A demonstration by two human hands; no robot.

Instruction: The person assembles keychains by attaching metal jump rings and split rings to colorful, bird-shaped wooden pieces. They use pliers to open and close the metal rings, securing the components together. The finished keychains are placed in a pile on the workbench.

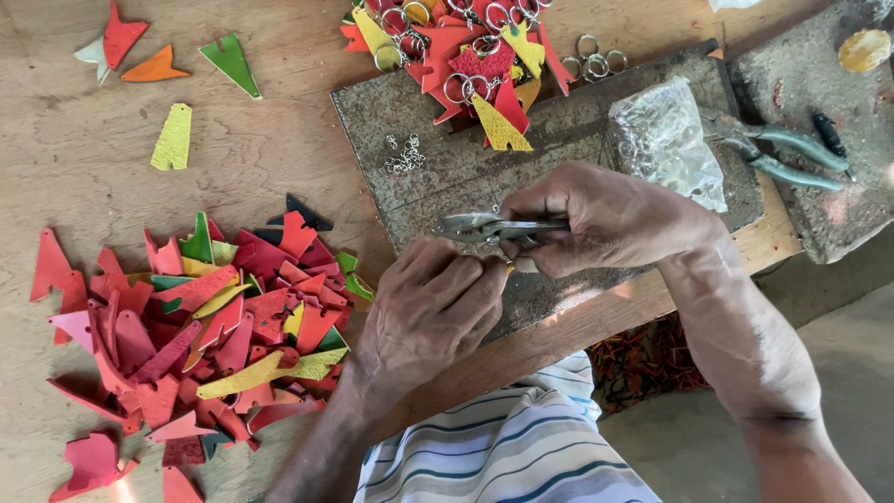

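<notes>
My right hand grips metal pliers whose jaws point left over a grey metal slab. My left hand is curled closed just below the pliers' tip, pinching a small piece that shows only as a yellow speck; what it is stays hidden. A pile of coloured leather cut-outs, mostly red and pink with some yellow and green, lies left of that hand. A heap of cut-outs fitted with key rings sits at the slab's far edge.
Small loose metal rings lie on the slab. A clear plastic bag of rings and green-handled pliers rest to the right. Stray cut-outs are scattered at upper left on the wooden table. My striped shirt is below.
</notes>
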